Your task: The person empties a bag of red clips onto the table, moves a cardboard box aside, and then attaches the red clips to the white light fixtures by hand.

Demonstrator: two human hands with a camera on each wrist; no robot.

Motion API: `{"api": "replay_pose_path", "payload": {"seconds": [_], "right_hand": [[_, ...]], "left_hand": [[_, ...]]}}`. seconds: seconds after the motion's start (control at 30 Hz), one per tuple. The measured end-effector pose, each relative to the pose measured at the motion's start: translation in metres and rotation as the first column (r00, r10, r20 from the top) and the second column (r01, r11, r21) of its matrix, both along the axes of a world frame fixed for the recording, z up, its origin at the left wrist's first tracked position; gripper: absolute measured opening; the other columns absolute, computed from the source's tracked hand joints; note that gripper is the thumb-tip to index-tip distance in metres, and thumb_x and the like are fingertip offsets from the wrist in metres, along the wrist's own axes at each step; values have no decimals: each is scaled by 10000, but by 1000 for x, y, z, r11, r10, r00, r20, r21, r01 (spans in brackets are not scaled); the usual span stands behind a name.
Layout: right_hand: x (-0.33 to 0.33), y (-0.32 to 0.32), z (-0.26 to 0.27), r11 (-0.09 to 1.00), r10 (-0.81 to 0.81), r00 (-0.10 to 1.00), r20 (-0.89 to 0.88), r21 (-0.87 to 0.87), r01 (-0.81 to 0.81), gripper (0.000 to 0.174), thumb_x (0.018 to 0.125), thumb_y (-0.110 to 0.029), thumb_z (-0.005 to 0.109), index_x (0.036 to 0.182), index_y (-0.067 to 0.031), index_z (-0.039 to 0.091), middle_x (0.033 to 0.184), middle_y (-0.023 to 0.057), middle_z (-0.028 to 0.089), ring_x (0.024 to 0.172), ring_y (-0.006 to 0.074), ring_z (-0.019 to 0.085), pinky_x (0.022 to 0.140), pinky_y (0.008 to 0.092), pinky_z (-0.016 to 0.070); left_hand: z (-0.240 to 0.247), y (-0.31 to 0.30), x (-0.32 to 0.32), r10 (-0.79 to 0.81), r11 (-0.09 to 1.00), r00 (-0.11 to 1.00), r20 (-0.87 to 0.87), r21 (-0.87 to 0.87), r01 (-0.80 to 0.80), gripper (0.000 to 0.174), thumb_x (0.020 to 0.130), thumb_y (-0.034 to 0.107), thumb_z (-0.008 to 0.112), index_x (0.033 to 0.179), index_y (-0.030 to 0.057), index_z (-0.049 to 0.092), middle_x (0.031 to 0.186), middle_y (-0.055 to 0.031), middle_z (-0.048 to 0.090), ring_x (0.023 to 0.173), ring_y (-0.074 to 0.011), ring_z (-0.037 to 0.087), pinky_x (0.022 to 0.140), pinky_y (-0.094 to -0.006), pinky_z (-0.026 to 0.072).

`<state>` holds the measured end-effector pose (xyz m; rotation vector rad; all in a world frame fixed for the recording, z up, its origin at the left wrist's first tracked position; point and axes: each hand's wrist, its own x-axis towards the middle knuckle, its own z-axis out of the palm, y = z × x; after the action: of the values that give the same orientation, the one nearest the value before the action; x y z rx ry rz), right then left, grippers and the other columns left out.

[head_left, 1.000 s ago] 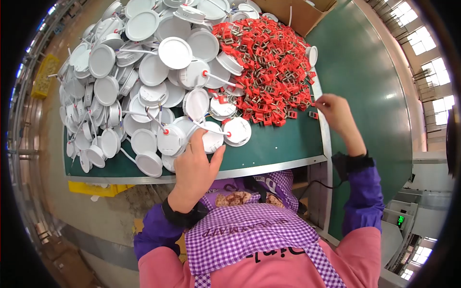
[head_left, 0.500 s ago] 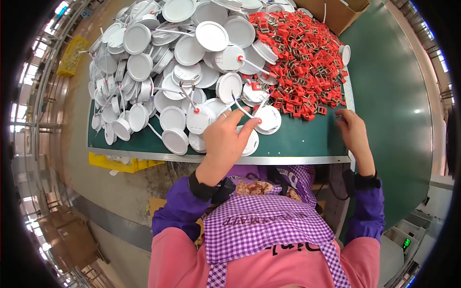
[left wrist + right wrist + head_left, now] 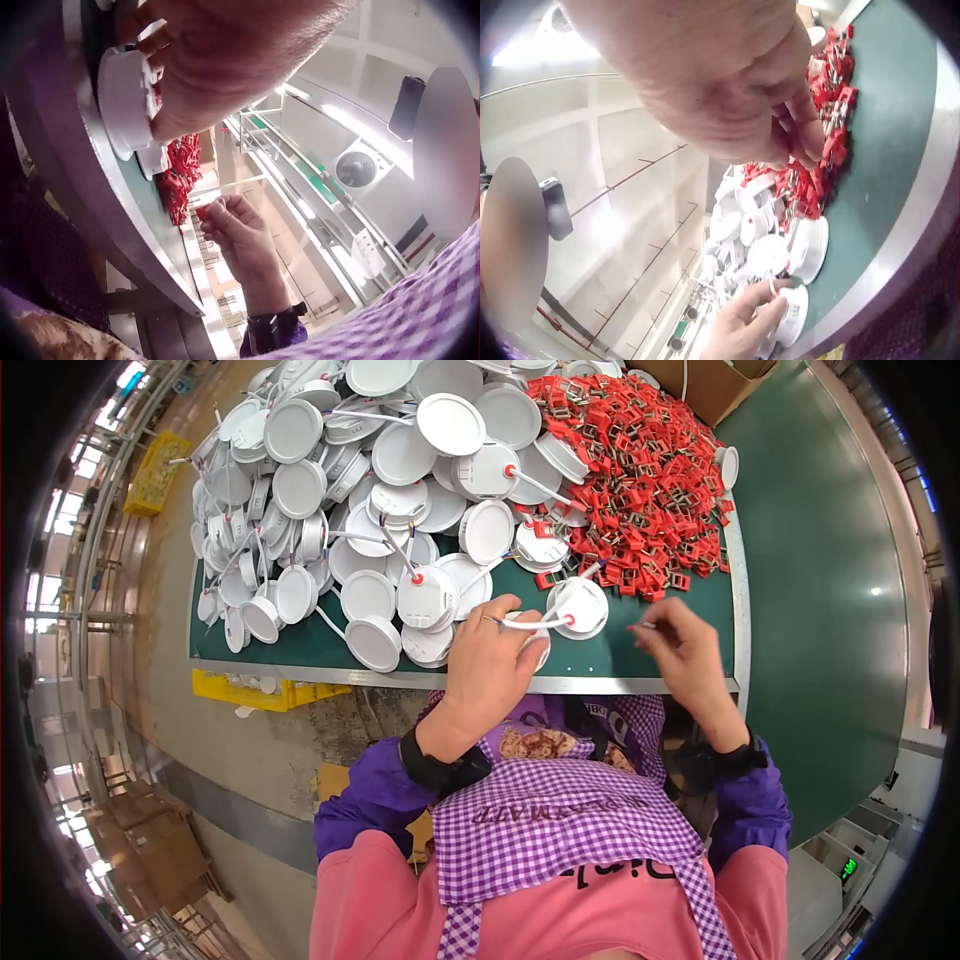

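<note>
At the table's front edge my left hand (image 3: 490,668) grips a white round lamp (image 3: 124,105), its thumb on the lamp's back; the palm covers much of the lamp in the head view. A white cable (image 3: 535,625) crosses by these fingers from the neighbouring white lamp (image 3: 590,608), which lies just to the right. Over the green table, right of that lamp, my right hand (image 3: 685,660) pinches a small red clip (image 3: 201,214) between thumb and fingertips. Most of the clip is hidden by the fingers.
A big heap of white round lamps (image 3: 298,488) with cables covers the table's left side. Red clips with metal parts (image 3: 640,490) are piled at the back right, before a cardboard box (image 3: 725,395). A metal strip (image 3: 640,685) edges the table's front.
My right hand has come from the table's right edge leftward and nearer, carrying the red clip. The left hand has closed round the lamp near the front edge; the neighbouring lamp has shifted slightly.
</note>
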<state>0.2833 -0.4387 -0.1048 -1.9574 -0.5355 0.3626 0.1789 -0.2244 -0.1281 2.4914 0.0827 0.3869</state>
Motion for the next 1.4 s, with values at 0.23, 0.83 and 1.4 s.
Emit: {"api": "replay_pose_path", "payload": {"seconds": [0.23,0.83,1.4], "right_hand": [[-19,41,-29,978,181,949,-259,146,-147,99,819,-41,640,859,11,567,789,50,619,655,65,543,588,228,441],[-18,26,42,890,-43,959,-280,425,163,84,873,-16,561,940,33,551,845,96,637,735,158,643,629,254,520],[6,6,0,944,-122,946,-301,260,204,110,838,-57,624,925,10,614,797,31,638,704,81,588,632,214,477]], "left_hand": [[-11,8,-2,103,906,981,165,-423,-24,157,832,68,607,986,45,587,1029,-114,563,936,-248,554,788,-330,443],[83,-28,-11,213,376,925,314,-900,219,518,798,23,667,1239,-11,396,1100,-113,566,945,-170,593,828,-287,478],[-22,-31,68,-48,377,984,174,-909,179,277,860,70,619,1078,10,458,962,-46,562,856,-81,547,740,-238,467]]}}
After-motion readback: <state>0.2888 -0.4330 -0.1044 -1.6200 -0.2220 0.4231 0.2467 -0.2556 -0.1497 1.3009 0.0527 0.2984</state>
